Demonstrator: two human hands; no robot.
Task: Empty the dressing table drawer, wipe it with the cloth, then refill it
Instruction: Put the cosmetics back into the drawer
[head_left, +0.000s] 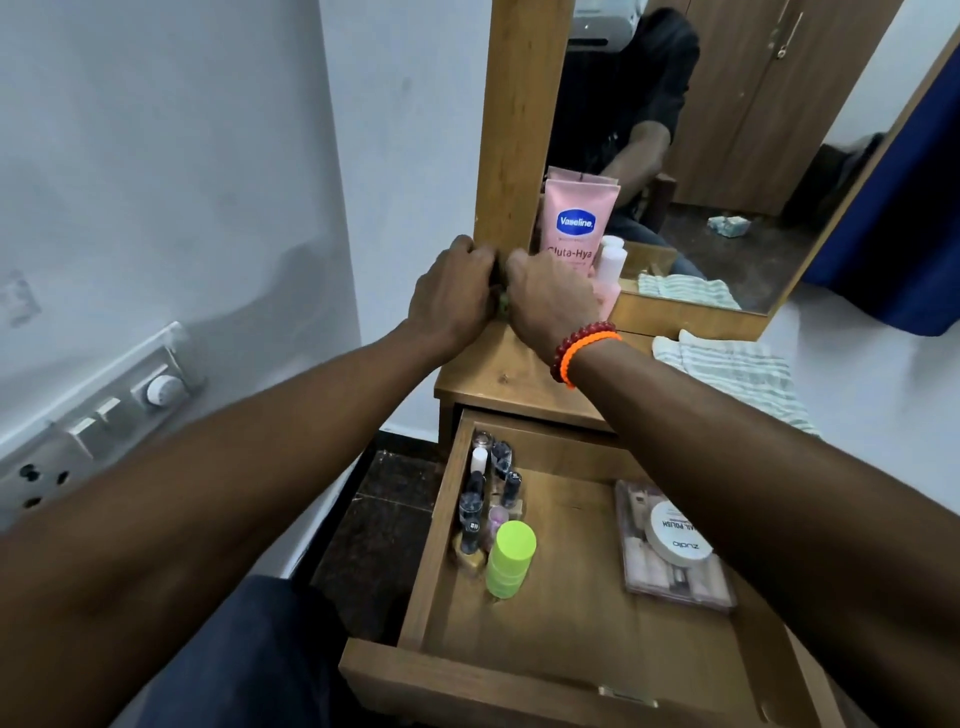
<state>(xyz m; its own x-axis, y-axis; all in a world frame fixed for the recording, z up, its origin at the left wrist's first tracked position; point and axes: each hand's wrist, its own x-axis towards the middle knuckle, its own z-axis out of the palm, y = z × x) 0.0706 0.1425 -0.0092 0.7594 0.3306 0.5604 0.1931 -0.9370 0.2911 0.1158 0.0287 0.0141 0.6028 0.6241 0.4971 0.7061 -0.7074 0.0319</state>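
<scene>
Nearest me, under both forearms, the drawer (524, 670) stands pulled open. It is not yet emptied: below my left wrist a green jar (511, 558) stands against a cluster of polish bottles (488, 499), and below my right forearm a white tub (675, 535) sits on a clear case (675, 571).

Further out, on the tabletop (498, 374), my left hand (452, 296) and right hand (550, 306) meet, fingers curled around something small and greenish between them; I cannot tell what it is or which hand holds it. Just beyond my right hand stands a pink tube (576, 218) against the mirror (727, 156). The cloth (737, 369) lies well right of my right hand.

I judge the emptying step is under way. Next I must let go and reach back down for the remaining items.
</scene>
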